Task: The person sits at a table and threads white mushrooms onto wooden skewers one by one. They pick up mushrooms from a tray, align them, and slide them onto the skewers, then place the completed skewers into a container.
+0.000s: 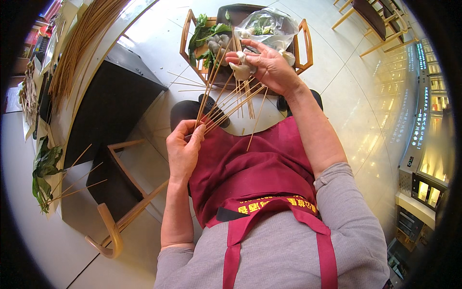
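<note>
My left hand (184, 148) is closed round the lower ends of several thin bamboo skewers (222, 115), which fan out up and to the right over my lap. Farther off, my right hand (269, 67) is turned partly palm up, its fingers curled about a pale mushroom piece (242, 72). The piece sits by the upper ends of the skewers; whether a tip has gone into it I cannot tell. Just beyond lie a clump of grey oyster mushrooms (219, 44) and leafy greens (198, 36). A clear plastic bag (281, 24) with pale green vegetables lies behind my right hand.
The vegetables rest on a dark-seated chair with wooden armrests (304, 45). On the left, a counter carries a big bundle of skewers (79, 53) and skewered leaves (45, 168) at its edge. Another wooden chair (120, 192) stands below it. A red apron (250, 168) covers my lap.
</note>
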